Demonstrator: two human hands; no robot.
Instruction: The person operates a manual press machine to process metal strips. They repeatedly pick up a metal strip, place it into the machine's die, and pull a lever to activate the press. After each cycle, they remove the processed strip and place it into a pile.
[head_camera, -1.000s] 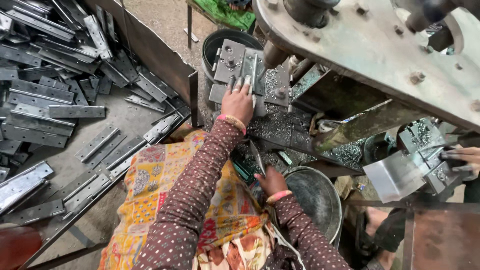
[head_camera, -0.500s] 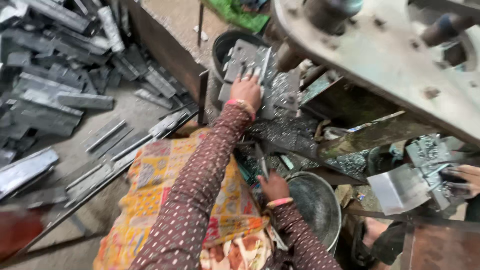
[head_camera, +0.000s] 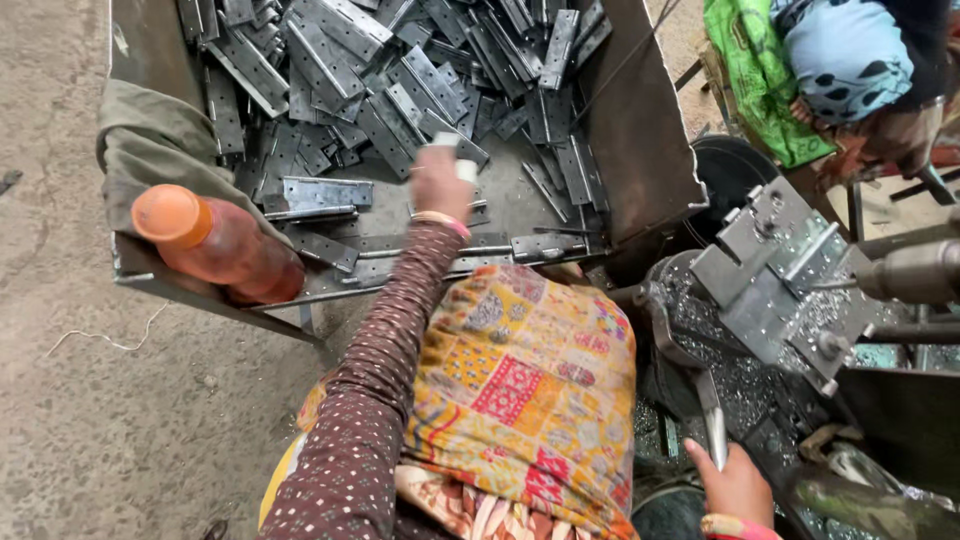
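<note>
An orange-capped brown plastic bottle (head_camera: 215, 245) is propped at the tray's near corner. A flat grey punched steel plate (head_camera: 445, 152), blurred, is pinched by the left hand (head_camera: 440, 185) over the metal tray (head_camera: 650, 150). A thin grey metal lever (head_camera: 710, 420) is gripped by the right hand (head_camera: 735, 485).

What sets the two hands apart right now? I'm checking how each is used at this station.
The left hand reaches far forward over the tray of metal plates, arm stretched out; the right hand stays low and close to the body. The left hand appears to hold a small pale piece, blurred; the right grips a metal lever beside the press. Both wrists wear bangles and dotted brown sleeves.
</note>
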